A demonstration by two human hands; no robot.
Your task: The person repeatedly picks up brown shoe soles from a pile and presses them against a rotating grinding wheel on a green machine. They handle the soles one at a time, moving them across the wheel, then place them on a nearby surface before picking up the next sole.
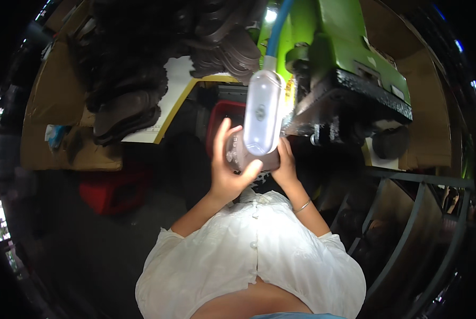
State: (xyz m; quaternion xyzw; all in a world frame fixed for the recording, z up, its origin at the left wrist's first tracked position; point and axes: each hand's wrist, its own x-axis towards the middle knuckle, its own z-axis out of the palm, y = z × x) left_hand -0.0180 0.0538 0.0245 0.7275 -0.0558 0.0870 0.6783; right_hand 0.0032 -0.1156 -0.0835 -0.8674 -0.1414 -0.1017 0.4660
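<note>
Under the lamp, a grey-brown piece that looks like a shoe sole (267, 161) is between my two hands, with small pale marks at its left end. My left hand (228, 173) curves around that left end, fingers raised along it and thumb across the near side. At the opposite end, my right hand (286, 169) grips the edge; part of its fingers is behind the piece and the lamp. A pale oval lamp (263, 111) on a blue stem hangs above the piece and covers its middle.
Dark soles (126, 114) are piled on the left, by a cardboard box (46, 127). A green machine (349, 48) with a dark metal head stands at the right. Beyond my hands is a red bin (216, 114); a red stool (110, 191) sits lower left, a metal rack (408, 234) lower right.
</note>
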